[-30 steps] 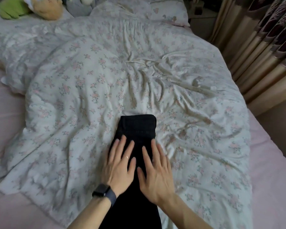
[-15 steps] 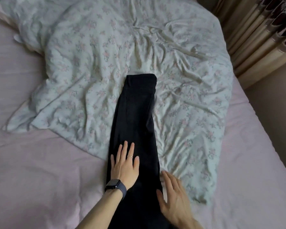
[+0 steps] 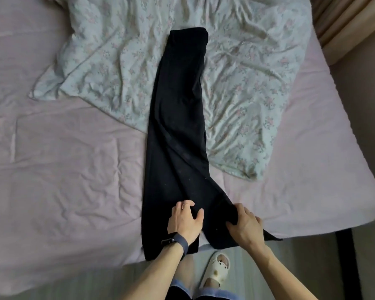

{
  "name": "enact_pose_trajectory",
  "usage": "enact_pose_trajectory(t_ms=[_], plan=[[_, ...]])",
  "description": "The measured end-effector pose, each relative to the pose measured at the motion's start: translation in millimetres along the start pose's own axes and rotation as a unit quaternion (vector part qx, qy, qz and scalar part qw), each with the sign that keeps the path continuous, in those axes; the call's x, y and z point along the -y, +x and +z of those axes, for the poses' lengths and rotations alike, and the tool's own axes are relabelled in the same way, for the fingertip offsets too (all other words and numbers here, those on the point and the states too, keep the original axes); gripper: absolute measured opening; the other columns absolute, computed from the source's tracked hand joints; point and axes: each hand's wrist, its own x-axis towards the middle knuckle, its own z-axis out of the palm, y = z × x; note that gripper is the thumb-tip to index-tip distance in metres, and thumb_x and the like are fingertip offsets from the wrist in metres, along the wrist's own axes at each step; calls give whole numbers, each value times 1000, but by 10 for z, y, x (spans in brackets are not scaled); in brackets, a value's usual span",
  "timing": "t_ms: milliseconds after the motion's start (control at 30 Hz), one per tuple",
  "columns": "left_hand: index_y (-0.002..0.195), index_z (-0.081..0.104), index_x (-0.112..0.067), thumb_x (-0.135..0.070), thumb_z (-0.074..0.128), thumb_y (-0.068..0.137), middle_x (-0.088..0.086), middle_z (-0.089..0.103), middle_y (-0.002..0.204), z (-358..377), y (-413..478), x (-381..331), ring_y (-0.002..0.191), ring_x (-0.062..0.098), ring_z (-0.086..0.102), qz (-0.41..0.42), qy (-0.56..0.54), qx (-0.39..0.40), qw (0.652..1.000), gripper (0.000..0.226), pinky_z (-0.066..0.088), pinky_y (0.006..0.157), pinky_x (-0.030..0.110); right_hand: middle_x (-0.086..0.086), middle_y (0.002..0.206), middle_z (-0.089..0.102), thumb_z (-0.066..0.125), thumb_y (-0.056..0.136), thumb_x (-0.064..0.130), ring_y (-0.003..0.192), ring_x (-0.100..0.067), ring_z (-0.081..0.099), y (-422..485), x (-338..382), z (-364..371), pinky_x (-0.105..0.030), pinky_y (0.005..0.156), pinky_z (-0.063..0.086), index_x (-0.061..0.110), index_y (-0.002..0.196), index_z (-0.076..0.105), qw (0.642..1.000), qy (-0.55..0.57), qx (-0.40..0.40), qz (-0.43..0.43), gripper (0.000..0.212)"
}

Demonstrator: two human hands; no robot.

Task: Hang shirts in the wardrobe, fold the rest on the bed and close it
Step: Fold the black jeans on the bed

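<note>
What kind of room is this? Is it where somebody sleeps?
Most likely a bedroom. There is a bed with a pink sheet, a crumpled flowery duvet on it, curtains beside it, and black trousers laid out on the bed.

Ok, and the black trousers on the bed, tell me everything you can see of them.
The black trousers are plain, matte, soft-looking cloth, laid lengthwise with the waistband far off on the floral duvet and the legs running toward the person over the pink sheet. Near the bed's edge the legs part: one lies straight, the other splays right. The left hand grips the cloth where they part; the right hand bunches the splayed leg.
</note>
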Motion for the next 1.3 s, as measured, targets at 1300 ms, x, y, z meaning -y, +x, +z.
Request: enact_pose_trajectory(t_ms=[1300], plan=[[124,57,-21,-29,66,93,-1,62,119,576,-768,2299,108,19,60,-85,-159,52,982,33,48,97,32,-9,144,49,66,93,30,114,-24,59,-1220,-42,2179,-37,100,46,13,145,41,958,275,-9,75,61]])
